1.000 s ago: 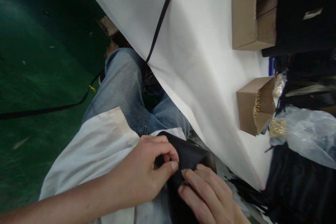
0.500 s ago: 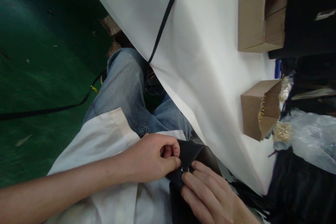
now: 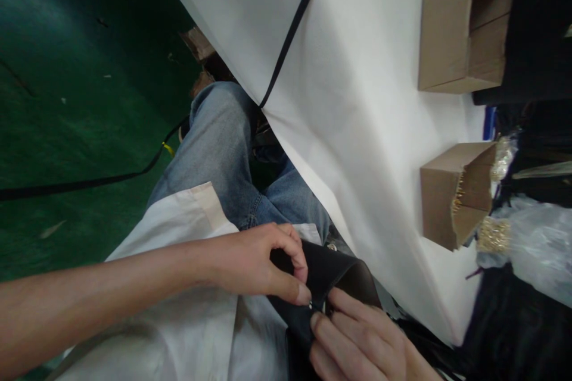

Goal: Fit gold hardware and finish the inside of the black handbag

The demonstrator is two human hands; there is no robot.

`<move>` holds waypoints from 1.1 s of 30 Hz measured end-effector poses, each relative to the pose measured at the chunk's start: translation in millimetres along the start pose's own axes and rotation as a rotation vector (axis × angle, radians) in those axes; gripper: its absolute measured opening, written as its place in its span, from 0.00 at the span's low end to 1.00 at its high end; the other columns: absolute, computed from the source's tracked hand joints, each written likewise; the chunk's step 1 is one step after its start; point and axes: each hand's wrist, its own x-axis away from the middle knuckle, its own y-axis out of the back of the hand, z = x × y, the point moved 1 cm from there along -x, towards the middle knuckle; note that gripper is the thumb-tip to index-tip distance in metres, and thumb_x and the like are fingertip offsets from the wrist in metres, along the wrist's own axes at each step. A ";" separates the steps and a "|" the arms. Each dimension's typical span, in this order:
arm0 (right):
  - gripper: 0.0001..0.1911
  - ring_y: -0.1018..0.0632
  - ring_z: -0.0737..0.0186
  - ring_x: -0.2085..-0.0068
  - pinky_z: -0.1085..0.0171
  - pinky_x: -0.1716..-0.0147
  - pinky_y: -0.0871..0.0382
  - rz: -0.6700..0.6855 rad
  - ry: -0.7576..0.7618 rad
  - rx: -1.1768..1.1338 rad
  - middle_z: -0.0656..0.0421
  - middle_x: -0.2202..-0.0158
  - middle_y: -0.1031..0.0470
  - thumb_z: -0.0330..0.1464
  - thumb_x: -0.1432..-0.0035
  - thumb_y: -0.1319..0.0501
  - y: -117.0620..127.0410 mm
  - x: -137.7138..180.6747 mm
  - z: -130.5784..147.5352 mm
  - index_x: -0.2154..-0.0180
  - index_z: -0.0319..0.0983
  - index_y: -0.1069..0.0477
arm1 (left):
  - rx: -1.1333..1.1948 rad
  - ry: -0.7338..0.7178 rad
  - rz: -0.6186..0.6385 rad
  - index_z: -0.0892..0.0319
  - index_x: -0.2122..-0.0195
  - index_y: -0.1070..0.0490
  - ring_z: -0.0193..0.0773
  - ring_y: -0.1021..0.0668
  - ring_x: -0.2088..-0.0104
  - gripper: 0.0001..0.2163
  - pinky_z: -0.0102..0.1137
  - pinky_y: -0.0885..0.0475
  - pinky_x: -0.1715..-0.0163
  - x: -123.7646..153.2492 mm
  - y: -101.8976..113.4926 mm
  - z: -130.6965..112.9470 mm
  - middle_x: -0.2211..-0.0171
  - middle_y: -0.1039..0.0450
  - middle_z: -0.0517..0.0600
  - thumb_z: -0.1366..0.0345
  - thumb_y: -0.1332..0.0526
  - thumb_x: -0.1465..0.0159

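A black piece of material [image 3: 333, 263], like cloth or thin leather, lies folded over my lap and curls up at its right end. My left hand [image 3: 254, 262] has its thumb and curled fingers pressed to the edge of this piece. At the thumb tip a tiny shiny metal bit [image 3: 311, 305] shows, too small to name. From the lower right, my right hand [image 3: 361, 339] pinches the same edge between thumb and fingers, close to the left thumb. Its fingertips are partly hidden by the material.
A white sheet-covered surface [image 3: 348, 101] slopes beside my knees, crossed by a black strap [image 3: 295, 24]. On it stand a large cardboard box [image 3: 447, 30] and a smaller one [image 3: 440, 196] with gold-coloured pieces. Clear plastic bags [image 3: 540, 244] lie at right. Green floor [image 3: 80, 131] is at left.
The whole view has shifted slightly, so the boxes sit further right. My left fingers have opened a little from their tight curl, and the thumb has moved down along the black edge.
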 end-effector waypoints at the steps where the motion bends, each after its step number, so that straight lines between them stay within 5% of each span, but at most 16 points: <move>1: 0.08 0.15 0.65 0.61 0.56 0.36 0.17 0.007 0.030 -0.007 0.63 0.56 0.12 0.23 0.37 0.28 0.5 0.0 -1.8 0.64 0.42 0.18 | 0.017 0.011 0.005 0.52 0.70 0.18 0.41 0.21 0.53 0.05 0.35 0.29 0.49 0.8 0.0 0.3 0.58 0.27 0.46 0.66 0.24 0.41; 18: 0.17 0.23 0.65 0.61 0.53 0.29 0.24 0.021 0.250 0.031 0.62 0.65 0.20 0.15 0.39 0.37 -5.1 2.6 -15.7 0.71 0.41 0.21 | 0.011 0.075 0.086 0.51 0.70 0.17 0.44 0.21 0.53 0.06 0.36 0.28 0.49 1.0 0.4 11.9 0.58 0.23 0.45 0.63 0.22 0.46; 23: 0.16 0.23 0.66 0.62 0.53 0.29 0.24 0.037 0.292 -0.003 0.62 0.66 0.20 0.16 0.39 0.37 -4.0 -7.8 -16.5 0.72 0.41 0.22 | 0.051 0.125 0.077 0.53 0.72 0.18 0.42 0.21 0.58 0.06 0.34 0.28 0.57 1.3 -0.9 9.4 0.62 0.23 0.45 0.63 0.23 0.48; 27: 0.14 0.22 0.68 0.65 0.59 0.33 0.21 0.088 0.238 0.010 0.64 0.68 0.18 0.19 0.37 0.35 -1.0 -14.9 -14.8 0.70 0.41 0.22 | 0.010 0.216 0.072 0.52 0.72 0.18 0.42 0.22 0.60 0.06 0.34 0.30 0.60 0.0 -3.2 7.0 0.66 0.22 0.44 0.64 0.23 0.48; 33: 0.09 0.15 0.63 0.55 0.52 0.33 0.20 0.083 0.043 -0.082 0.60 0.59 0.12 0.21 0.34 0.33 10.0 -19.4 -6.1 0.64 0.41 0.21 | -0.017 0.251 0.047 0.52 0.73 0.18 0.43 0.21 0.61 0.06 0.35 0.29 0.59 -0.8 -5.7 10.9 0.68 0.21 0.44 0.64 0.22 0.49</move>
